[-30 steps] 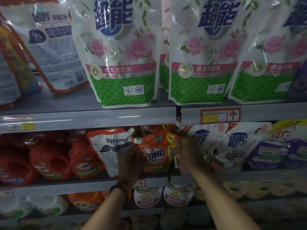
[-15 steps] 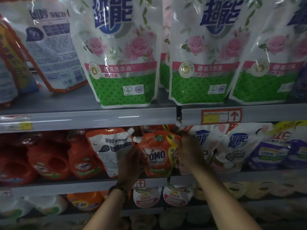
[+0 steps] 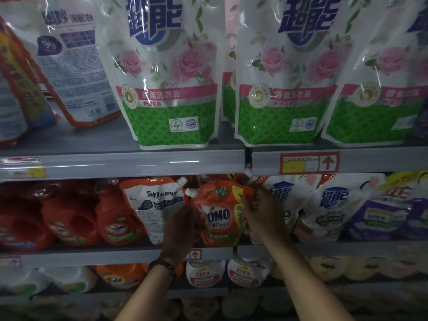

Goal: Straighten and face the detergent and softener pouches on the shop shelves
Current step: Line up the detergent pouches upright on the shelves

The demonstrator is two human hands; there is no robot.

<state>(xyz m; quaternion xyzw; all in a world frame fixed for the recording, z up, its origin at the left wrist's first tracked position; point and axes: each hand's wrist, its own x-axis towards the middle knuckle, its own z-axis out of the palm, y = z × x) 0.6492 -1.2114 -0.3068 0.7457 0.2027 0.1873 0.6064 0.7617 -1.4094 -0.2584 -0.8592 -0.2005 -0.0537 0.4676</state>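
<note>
- Head view, and both hands are on the OMO pouch (image 3: 216, 214): it stands right between them on the middle shelf (image 3: 92, 257), upright, long axis running top to bottom
- Left hand (image 3: 180, 230) is wrapped on the pouch's lower left edge, fingers tucked behind it
- Right hand (image 3: 261, 214) pinches the upper right edge, up by the yellow corner
- So the grip is clamped on the pouch from both sides, left low, right high; neither hand is nearer, both are touching
- The spout (image 3: 191, 192) pokes up and left, above the left hand; the red label faces us, and my read is that a small twist and a push back would square it
- Just left of the left hand leans a white pouch (image 3: 157, 205), printed 奥妙 with a "99" badge; its cap is close to the OMO spout, touching or not I cannot tell
- Just right of the right hand, blue-and-white 超能 pouches (image 3: 331, 205)
- Above the grip, rose pouches (image 3: 171, 89): 超能 in big blue, 香氛洗衣液 on the pink band, and a red price tag (image 3: 309, 162) with an up arrow
- Well left, OMO bottles (image 3: 115, 225); below the left wrist, a Tide bottle (image 3: 115, 278)
</note>
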